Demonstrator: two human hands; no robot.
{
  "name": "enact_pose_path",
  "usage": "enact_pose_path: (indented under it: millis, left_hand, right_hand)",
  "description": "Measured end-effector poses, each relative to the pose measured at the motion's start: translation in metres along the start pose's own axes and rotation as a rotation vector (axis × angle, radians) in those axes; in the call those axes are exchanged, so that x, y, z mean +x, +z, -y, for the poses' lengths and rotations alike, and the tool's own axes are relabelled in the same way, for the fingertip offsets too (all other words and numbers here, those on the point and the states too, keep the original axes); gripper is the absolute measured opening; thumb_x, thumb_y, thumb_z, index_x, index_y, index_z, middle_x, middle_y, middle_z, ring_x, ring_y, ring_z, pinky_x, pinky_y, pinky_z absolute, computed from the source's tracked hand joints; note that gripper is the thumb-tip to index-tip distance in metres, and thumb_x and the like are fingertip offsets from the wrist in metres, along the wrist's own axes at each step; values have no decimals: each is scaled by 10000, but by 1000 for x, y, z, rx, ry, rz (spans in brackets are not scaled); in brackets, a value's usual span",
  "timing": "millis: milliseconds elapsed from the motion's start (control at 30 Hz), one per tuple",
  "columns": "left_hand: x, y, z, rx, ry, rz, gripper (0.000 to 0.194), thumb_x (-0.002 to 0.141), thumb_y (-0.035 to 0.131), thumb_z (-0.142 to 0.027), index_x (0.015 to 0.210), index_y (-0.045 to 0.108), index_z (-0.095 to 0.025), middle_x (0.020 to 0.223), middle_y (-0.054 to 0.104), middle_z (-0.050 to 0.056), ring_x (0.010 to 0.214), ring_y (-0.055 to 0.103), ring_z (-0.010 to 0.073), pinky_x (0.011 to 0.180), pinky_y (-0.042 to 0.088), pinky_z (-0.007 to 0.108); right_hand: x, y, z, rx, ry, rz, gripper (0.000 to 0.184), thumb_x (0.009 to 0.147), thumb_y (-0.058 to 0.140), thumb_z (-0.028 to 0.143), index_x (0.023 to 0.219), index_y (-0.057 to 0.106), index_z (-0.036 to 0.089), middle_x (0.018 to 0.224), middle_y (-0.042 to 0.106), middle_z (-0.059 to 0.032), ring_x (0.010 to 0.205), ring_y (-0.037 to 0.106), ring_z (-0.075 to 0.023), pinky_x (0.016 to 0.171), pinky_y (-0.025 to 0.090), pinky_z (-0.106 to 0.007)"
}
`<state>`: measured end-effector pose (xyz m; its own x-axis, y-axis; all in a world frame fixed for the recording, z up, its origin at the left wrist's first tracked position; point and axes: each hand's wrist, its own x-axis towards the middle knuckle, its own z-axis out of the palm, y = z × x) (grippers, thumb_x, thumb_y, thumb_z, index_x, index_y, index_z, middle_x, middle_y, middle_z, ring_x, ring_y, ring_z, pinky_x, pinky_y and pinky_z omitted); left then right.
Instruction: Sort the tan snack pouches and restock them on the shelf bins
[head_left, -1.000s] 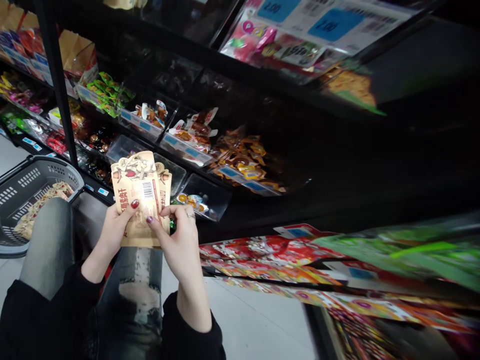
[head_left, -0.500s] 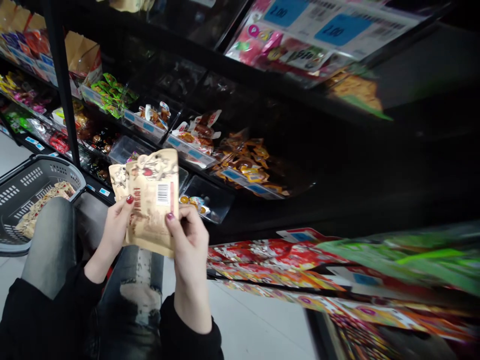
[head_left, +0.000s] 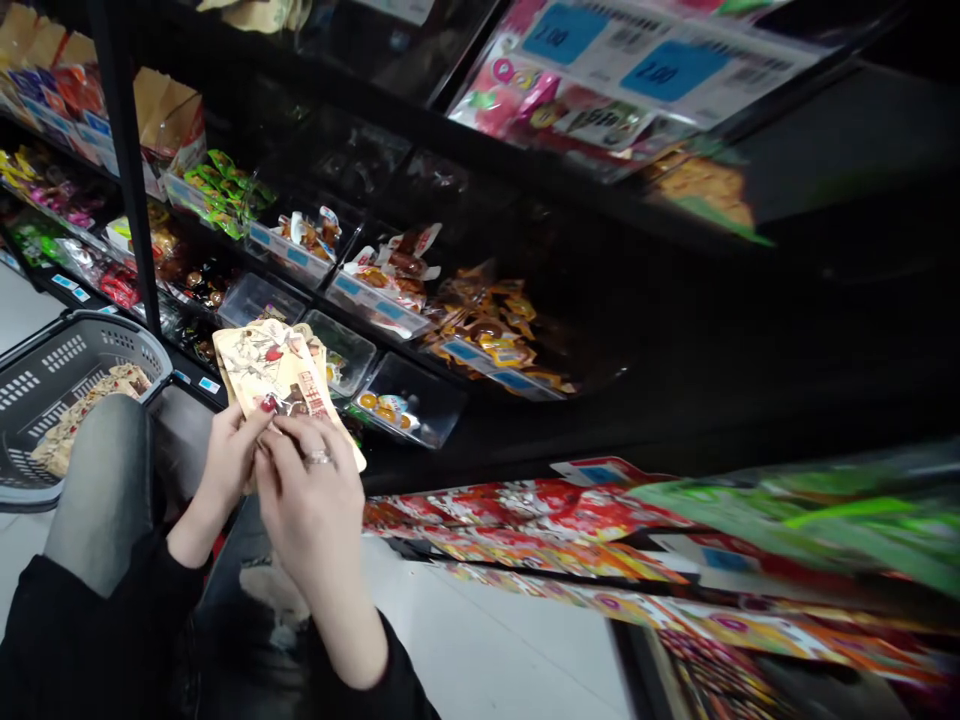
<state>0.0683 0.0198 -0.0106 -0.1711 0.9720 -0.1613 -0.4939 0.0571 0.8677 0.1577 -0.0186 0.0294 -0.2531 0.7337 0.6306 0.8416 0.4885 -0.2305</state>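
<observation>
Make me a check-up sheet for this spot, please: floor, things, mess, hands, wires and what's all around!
Surface: pale grey tiled floor, with a thin joint line.
Things: a few beige printed flat packets, overlapping, held above the knees.
Clutter: grey plastic basket with more beige packets inside, partly hidden by a knee.
Hands: left hand grips the packets; right hand touches their lower part, its grip unclear.
Cables: nothing seen.
Surroundings: black shelving with clear plastic bins of wrapped sweets and blue-and-white price labels; the far right is dark and blurry.
</observation>
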Motion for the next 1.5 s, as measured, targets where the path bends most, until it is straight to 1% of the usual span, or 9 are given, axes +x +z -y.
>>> enact_pose_path:
  millis: [167, 267, 433, 633, 1067, 1200, 1300, 1400, 1500]
  left_hand:
    - [6, -5, -3, -59, -76, 16, 389, 624, 767, -504, 741, 701, -139, 689, 715, 32, 620, 627, 173, 645, 504, 289]
    - [5, -6, -1, -25, -84, 87, 421, 704, 702, -546, 840, 719, -148, 759, 733, 49, 675, 659, 196, 679, 518, 301]
    - [2, -7, 0, 112, -6, 77, 445, 741, 655, -569, 855, 725, -144, 807, 736, 58, 773, 666, 216, 721, 514, 288]
    - [0, -8, -7, 102, -48, 203, 404, 568, 837, -403, 862, 725, -148, 769, 728, 54, 728, 664, 238, 659, 529, 303]
    - [8, -17, -9, 171, 52, 269, 380, 634, 804, -407, 930, 748, -176, 936, 745, 86, 873, 668, 261, 780, 524, 320]
    - [12, -21, -11, 242, 205, 185, 314, 762, 702, -393, 1008, 741, -202, 1148, 705, 89, 1162, 581, 275, 1004, 421, 346]
    - [12, -22, -10, 210, 267, 163, 557, 740, 733, -302, 1277, 587, -268, 1444, 498, 43, 1357, 399, 238, 1104, 310, 336]
    - [10, -16, -8, 37, 200, 131, 849, 714, 751, -276, 1452, 333, -318, 1586, 250, 25, 1422, 283, 204, 1103, 304, 286]
    - [7, -5, -5, -115, 65, 91, 848, 698, 751, -289, 1436, 334, -263, 1542, 345, 79, 1376, 372, 227, 1068, 362, 306]
  right_hand:
    - [8, -15, -40, 257, 391, -98, 85, 846, 552, 264, 841, 615, 207, 827, 670, -41, 787, 609, -182, 740, 498, -334]
    - [12, -16, -56, 409, 615, 17, 181, 809, 565, 370, 790, 602, 194, 660, 594, 2, 598, 527, -143, 590, 448, -285]
    - [9, -12, -55, 612, 710, 174, 232, 774, 575, 404, 734, 621, 180, 622, 602, 7, 551, 501, -119, 540, 403, -249]
    - [7, -6, -55, 649, 841, 99, 253, 752, 563, 411, 732, 641, 171, 634, 655, -15, 587, 554, -146, 568, 410, -258]
    - [0, 1, -55, 774, 881, -79, 237, 738, 594, 417, 715, 597, 180, 582, 595, 16, 511, 499, -120, 497, 388, -240]
    - [-6, -7, -70, 572, 901, -423, 260, 771, 580, 442, 776, 585, 183, 660, 619, -6, 571, 544, -142, 545, 428, -260]
    - [-9, -14, -80, 259, 899, -653, 246, 782, 558, 435, 776, 563, 189, 677, 599, -20, 605, 550, -160, 586, 437, -281]
    - [-12, -13, -76, 118, 883, -567, 249, 799, 537, 438, 786, 563, 191, 690, 608, -40, 620, 562, -177, 602, 430, -292]
    - [-15, -4, -65, 240, 866, -353, 277, 819, 514, 451, 811, 586, 184, 713, 645, -54, 628, 581, -182, 601, 430, -289]
